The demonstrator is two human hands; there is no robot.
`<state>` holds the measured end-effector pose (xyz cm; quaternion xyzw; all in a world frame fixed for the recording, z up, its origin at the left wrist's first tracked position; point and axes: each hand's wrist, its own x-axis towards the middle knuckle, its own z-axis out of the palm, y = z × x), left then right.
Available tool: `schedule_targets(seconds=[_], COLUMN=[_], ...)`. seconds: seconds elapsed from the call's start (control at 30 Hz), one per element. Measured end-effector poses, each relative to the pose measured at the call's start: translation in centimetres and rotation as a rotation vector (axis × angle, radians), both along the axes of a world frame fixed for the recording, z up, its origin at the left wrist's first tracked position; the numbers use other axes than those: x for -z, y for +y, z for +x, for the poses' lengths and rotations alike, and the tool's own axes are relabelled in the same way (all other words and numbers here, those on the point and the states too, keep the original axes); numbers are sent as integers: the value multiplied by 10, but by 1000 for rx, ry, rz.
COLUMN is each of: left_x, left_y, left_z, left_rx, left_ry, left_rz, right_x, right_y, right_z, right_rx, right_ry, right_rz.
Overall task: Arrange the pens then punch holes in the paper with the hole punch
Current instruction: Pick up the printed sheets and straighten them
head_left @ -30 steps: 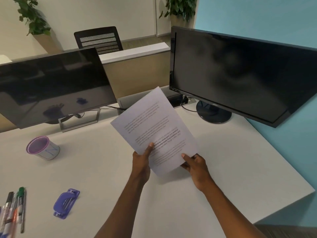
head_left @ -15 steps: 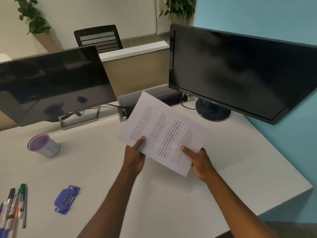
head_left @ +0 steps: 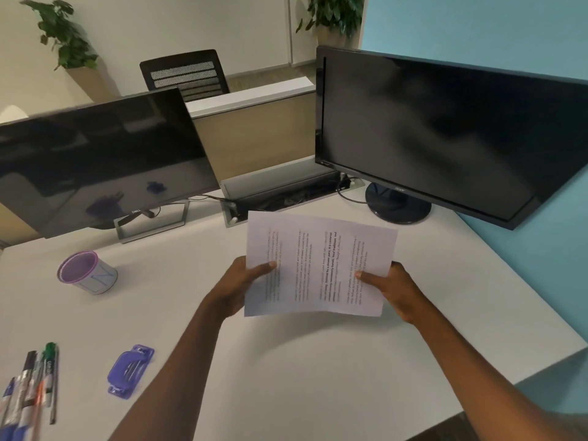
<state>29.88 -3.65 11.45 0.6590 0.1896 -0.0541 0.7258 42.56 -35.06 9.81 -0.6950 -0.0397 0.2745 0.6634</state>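
At the near left edge of the white table [head_left: 286,393] several pens [head_left: 28,386] lie side by side, one with a green cap; the writing on them is too blurred to read. Just to their right lies the purple hole punch [head_left: 129,370], well apart from the paper. Both forearms reach from the near edge to the middle of the table.

There the left hand [head_left: 235,288] grasps the left side of the paper [head_left: 318,265], with the thumb on top and the fingers under the sheet. The right hand [head_left: 397,291] grips the right side in the same way. The paper is held above the table and turned sideways, so the printed lines run up and down. One line is bold, but no words can be read.

Further left stands a cup [head_left: 86,272] with a purple rim and a blue mark like the letter N. Behind the paper sits a grey cable box [head_left: 280,192] with cables. The left monitor [head_left: 95,160] shows "DELL" on its lower edge. The right monitor [head_left: 445,132] has a small logo that I cannot read. Both screens are dark. Beyond the partition [head_left: 254,128] are a black chair [head_left: 184,71] and two plants [head_left: 63,33].
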Motion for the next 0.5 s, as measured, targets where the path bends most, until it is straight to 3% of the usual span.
schedule_targets(seconds=[0.2,0.3,0.5], left_x=[28,38,59], left_y=[-31,-56,-85], left_z=[-4,-7,-16], left_rx=[-277,-437,-521], left_ry=[-150,-176,-137], left_rz=[94,183,187], right_x=[22,33,57], right_y=[19,29,37], right_z=[-24,-38,-56], right_rx=[341,396,447], right_ry=[-160,-182,-167], right_rz=[-51,-28,-51])
